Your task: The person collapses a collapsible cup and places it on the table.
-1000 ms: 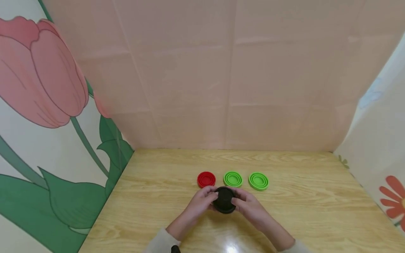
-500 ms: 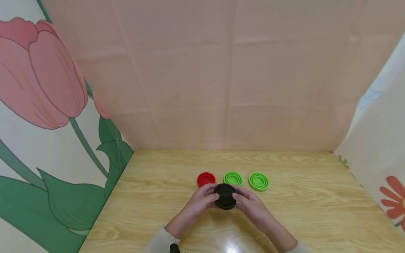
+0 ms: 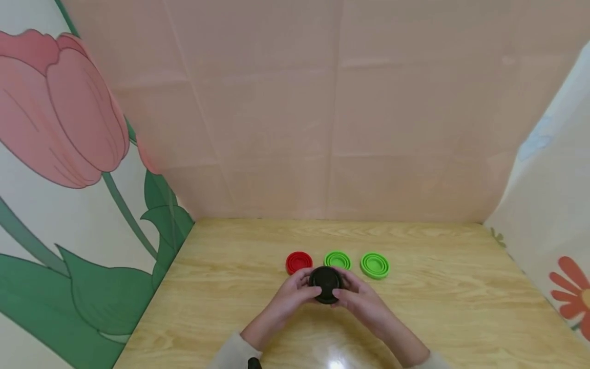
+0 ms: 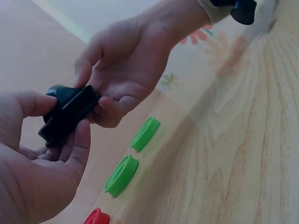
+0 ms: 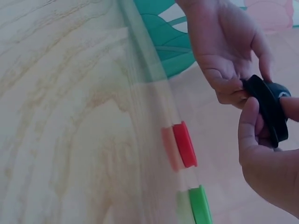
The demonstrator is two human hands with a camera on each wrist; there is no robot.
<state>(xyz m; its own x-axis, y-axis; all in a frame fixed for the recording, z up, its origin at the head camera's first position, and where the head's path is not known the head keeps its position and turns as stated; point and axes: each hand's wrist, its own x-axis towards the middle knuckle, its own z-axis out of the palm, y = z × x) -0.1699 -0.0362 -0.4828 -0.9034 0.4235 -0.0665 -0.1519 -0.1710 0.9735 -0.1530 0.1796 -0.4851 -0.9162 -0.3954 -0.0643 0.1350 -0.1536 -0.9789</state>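
Both hands hold a black collapsible cup (image 3: 325, 283) above the wooden table. My left hand (image 3: 293, 294) grips its left side, and my right hand (image 3: 361, 297) grips the right, thumbs on the face toward me. In the left wrist view the black cup (image 4: 70, 109) is tilted, with a wide rim and a raised part bulging out of it. Fingers of both hands curl behind the rim. Beyond the hands lie a red collapsible cup (image 3: 299, 262), a green collapsible cup (image 3: 337, 260) partly hidden by the black one, and a second green cup (image 3: 375, 265), all folded flat.
The wooden table (image 3: 221, 287) meets a pink covered wall (image 3: 267, 113) at its back edge. A panel with a painted tulip (image 3: 83, 113) stands at the left, and one with a red flower (image 3: 571, 289) at the right.
The black cup has moved slightly away from me with both hands and tilts differently. My thumbs have shifted toward its near edge, where they sit closer together. The red and green cups stay put.
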